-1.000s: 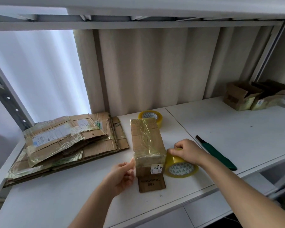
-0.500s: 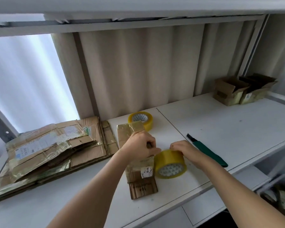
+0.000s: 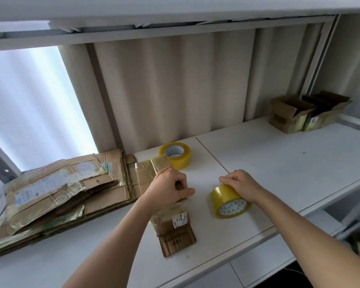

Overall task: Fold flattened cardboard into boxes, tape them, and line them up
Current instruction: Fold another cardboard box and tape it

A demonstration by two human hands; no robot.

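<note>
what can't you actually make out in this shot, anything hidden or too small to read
Head view only:
- The box: its middle is covered by the left hand.
- The tape strip between box and tape roll: too clear to see.
- The roll's top: under the right hand.
- The label print: too small to read.
- Finished boxes: insides dark.

A white table [image 3: 279,163] stands before a pale pleated curtain [image 3: 175,84] (bright window [image 3: 29,104] at left), a shelf [image 3: 175,9] overhead.

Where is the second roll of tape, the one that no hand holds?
In the head view the free tape roll lies flat at the back of the white shelf, near the curtain, just behind the box under the left hand.
</note>
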